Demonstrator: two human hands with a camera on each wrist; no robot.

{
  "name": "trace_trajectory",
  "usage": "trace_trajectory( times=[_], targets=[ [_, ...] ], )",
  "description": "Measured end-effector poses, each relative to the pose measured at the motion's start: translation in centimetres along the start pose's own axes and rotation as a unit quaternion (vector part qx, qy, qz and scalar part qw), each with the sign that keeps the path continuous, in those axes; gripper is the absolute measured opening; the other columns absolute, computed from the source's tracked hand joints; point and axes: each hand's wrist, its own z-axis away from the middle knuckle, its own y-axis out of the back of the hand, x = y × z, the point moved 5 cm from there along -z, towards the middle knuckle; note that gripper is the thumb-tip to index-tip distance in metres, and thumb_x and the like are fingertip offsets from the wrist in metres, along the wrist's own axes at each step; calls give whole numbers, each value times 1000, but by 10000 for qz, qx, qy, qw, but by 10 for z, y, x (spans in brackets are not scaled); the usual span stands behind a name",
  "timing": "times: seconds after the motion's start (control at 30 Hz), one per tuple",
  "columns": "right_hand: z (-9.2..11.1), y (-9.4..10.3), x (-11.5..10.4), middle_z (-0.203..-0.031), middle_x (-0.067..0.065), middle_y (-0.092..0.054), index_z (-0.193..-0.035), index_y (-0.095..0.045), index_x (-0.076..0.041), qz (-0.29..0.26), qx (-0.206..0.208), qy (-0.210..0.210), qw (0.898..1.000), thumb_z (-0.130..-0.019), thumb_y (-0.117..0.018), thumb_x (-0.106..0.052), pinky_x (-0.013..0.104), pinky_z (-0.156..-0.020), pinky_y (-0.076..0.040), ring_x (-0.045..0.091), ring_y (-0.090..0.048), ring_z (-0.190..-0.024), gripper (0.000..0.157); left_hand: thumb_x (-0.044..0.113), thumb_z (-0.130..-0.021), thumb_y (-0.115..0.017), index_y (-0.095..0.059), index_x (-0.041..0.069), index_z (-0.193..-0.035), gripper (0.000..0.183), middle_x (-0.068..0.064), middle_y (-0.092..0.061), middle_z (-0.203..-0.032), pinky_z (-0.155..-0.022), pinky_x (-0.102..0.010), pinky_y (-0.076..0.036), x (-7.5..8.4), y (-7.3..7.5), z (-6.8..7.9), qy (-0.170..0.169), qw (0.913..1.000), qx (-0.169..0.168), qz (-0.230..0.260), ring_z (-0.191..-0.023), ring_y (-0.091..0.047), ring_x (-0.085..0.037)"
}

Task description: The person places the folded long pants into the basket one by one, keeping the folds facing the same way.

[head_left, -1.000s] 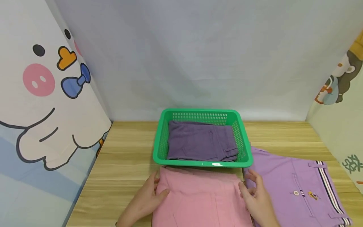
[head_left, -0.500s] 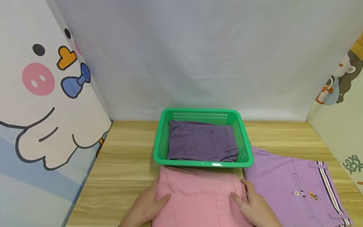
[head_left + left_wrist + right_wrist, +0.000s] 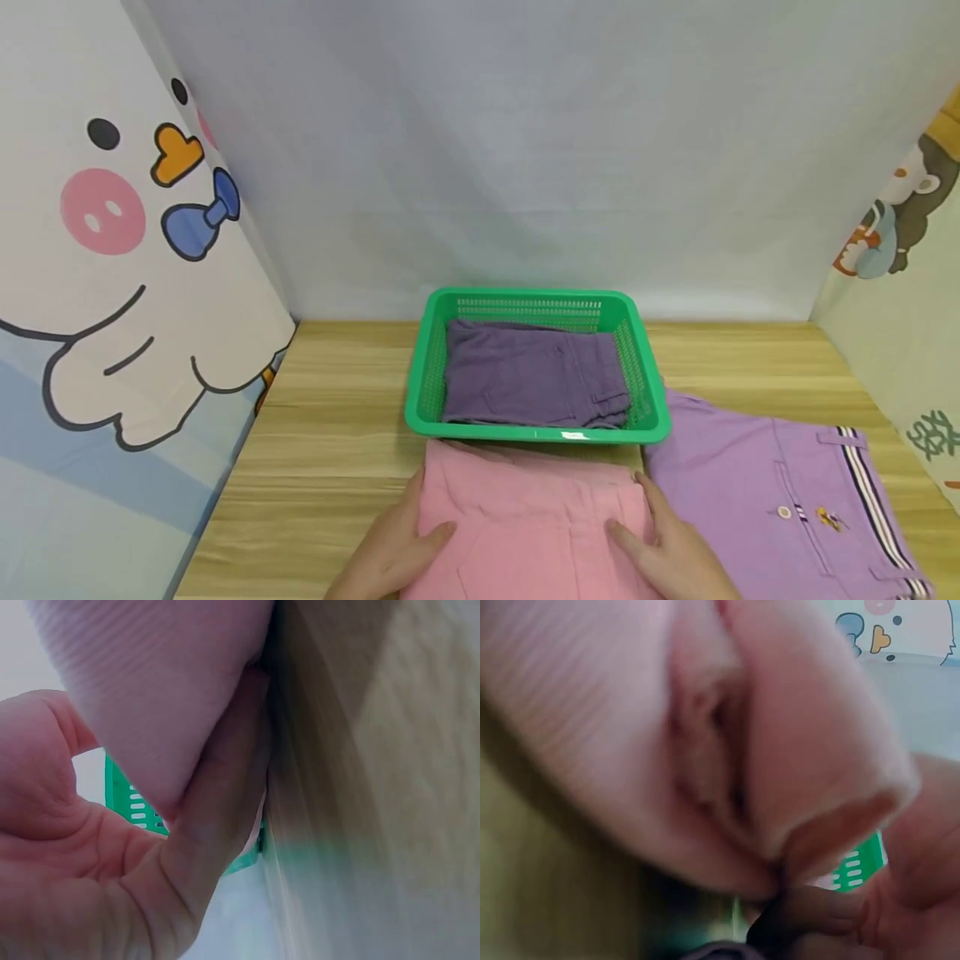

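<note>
Folded pink trousers (image 3: pixel 525 546) lie in front of the green basket at the bottom of the head view. My left hand (image 3: pixel 390 550) grips their left edge, thumb on top. In the left wrist view its fingers (image 3: pixel 225 772) run under the pink cloth, low against the table. On the opposite edge my right hand (image 3: pixel 671 550) holds the trousers, thumb over the top layer. The right wrist view shows the folded layers end-on, with the right hand (image 3: pixel 919 877) at their edge and its fingertips partly hidden.
The green basket (image 3: pixel 536 432) holds folded dark purple trousers (image 3: pixel 517 375). Lilac trousers (image 3: pixel 727 492) with a striped waistband lie spread to the right, close beside my right hand. Behind the wooden table (image 3: pixel 337 375) hangs a pale curtain (image 3: pixel 525 167).
My right hand has closed in on the right edge of the pink trousers, its thumb now over the cloth. My left hand has shifted slightly right, gripping the left edge.
</note>
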Motion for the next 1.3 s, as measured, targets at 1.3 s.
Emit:
trace_trajectory(
  times=[1.3],
  targets=[
    [6,-7,-8,-147,25,-60,-168,-25,-3,-4277,-1104,-739,8941,-106,-66,-26,47,-89,-63,30,-73,-109,78,11,-93,-80,-22,2,-168,95,-27,-64,-135,-94,-51,-60,-5,22,8,818,9772,-754,1808,-116,-68,-33]
  ],
)
